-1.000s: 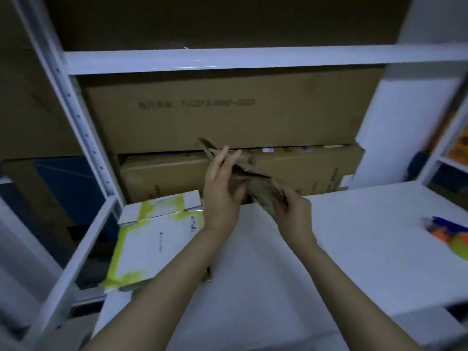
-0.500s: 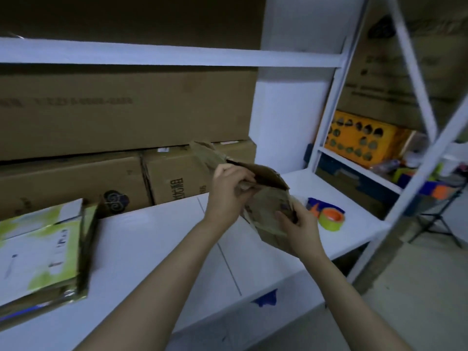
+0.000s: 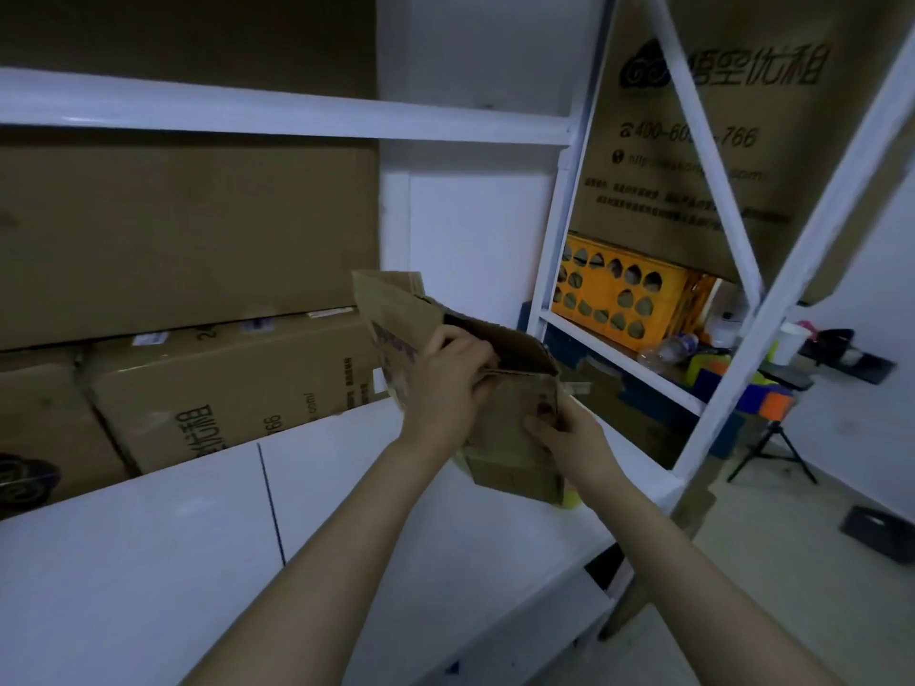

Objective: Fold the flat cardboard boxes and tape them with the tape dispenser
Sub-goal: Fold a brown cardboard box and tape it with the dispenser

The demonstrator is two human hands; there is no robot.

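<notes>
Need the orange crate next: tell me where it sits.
Head view, right of centre: the orange crate sits on the neighbouring shelf, below a large printed carton.

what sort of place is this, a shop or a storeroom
Probably a storeroom or warehouse packing corner: white metal racks, large printed cartons stacked up, an orange crate on the next rack. The left hand and right hand hold a small cardboard box.

The cardboard box is shown in plain brown, with purple and reddish print along one flap. Behind it to the left, brown cartons are marked with dark lettering. The bench beneath it is white, crossed by one thin dark line. Right of the box, an orange crate is patterned with rows of arched holes. A yellow-green patch is glimpsed under the box's lower corner.
</notes>
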